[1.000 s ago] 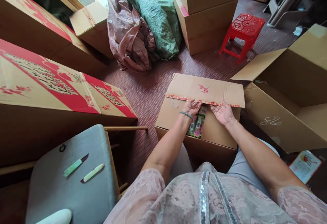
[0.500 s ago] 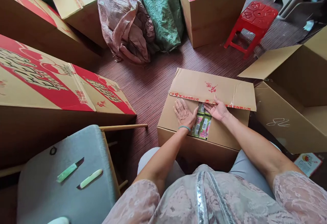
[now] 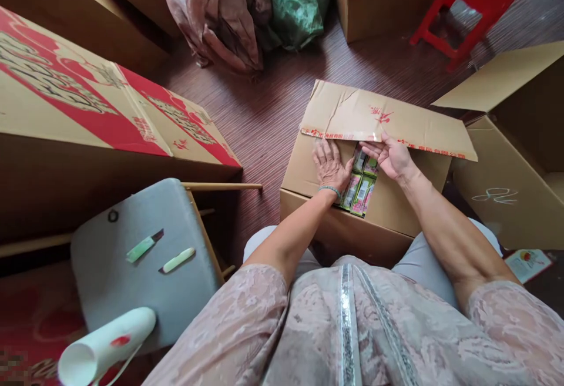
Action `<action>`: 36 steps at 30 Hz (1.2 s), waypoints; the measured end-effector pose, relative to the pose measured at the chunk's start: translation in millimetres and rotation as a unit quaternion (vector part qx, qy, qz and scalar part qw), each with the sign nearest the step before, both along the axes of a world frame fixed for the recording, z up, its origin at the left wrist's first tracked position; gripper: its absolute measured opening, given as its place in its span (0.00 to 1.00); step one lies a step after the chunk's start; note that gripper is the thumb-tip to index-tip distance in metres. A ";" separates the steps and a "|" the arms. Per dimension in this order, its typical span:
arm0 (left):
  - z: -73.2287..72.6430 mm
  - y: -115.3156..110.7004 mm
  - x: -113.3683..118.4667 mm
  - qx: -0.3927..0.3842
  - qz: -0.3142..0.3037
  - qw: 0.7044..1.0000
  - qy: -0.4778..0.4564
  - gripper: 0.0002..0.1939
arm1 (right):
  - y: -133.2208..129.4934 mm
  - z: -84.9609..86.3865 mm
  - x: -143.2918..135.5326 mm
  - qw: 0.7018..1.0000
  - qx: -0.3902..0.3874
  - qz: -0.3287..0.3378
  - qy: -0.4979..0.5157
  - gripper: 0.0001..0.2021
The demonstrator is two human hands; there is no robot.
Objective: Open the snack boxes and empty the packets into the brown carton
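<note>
A cardboard box (image 3: 400,207) filled with green and pink packets (image 3: 362,189) stands on the floor between my knees. My left hand (image 3: 331,165) lies flat on its left inner flap, fingers spread and holding nothing. My right hand (image 3: 390,155) is palm up beside the gap in the middle, its fingers under the edge of the far outer flap (image 3: 352,110), which is raised at the right. Red print runs along that flap's edge. The packets show between the two inner flaps.
An open carton (image 3: 511,180) is at the right, a red stool (image 3: 476,10) beyond it. Red-printed boxes (image 3: 101,104) line the left. Two green-handled knives (image 3: 143,248) and a white cylinder (image 3: 108,342) rest on a grey stool (image 3: 171,309). Pink and green sacks (image 3: 299,7) lie ahead.
The view has shifted, bringing the white cylinder into sight. The far flap's right side is lifted more and slants, with my right hand still at its edge. My left hand stays on the inner flap.
</note>
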State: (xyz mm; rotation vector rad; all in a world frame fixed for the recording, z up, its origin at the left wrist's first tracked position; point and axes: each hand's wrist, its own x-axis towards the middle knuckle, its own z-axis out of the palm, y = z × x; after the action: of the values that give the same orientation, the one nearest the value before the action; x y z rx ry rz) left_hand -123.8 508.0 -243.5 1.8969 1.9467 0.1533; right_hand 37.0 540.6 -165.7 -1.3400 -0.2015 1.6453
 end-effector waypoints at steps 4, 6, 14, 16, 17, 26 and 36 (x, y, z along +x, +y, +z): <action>-7.0 1.0 -2.1 0.011 -0.049 0.998 -0.033 0.44 | 4.5 -4.3 -0.6 1.000 0.015 -0.001 -0.011 0.09; -11.1 1.2 -3.2 0.013 -0.065 0.997 -0.045 0.43 | 7.4 -8.4 0.2 1.000 0.023 0.000 -0.012 0.10; -16.6 4.9 -3.2 0.013 -0.064 0.997 -0.047 0.43 | 15.8 -18.3 5.1 0.998 0.063 0.008 -0.010 0.15; -10.7 3.9 -4.4 0.010 -0.060 0.997 -0.054 0.43 | 14.0 -15.9 4.4 0.998 0.053 0.014 -0.015 0.16; -6.5 3.1 -4.7 0.008 -0.058 0.996 -0.063 0.42 | 12.5 -14.3 3.9 0.999 0.044 0.020 -0.016 0.16; 41.0 38.1 29.2 -0.080 0.356 0.780 -0.508 0.16 | 0.4 -11.3 -5.0 0.995 -0.040 0.090 -0.027 0.27; 65.1 101.2 21.0 -0.263 0.529 0.480 -0.648 0.08 | 7.1 -0.3 -5.2 0.994 0.034 0.072 -0.075 0.27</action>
State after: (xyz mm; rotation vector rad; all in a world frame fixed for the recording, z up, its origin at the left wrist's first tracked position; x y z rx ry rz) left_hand -102.7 609.2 -178.4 -0.2965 1.2825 0.8762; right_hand 31.8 547.7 -166.0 -1.4254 -0.4483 1.6421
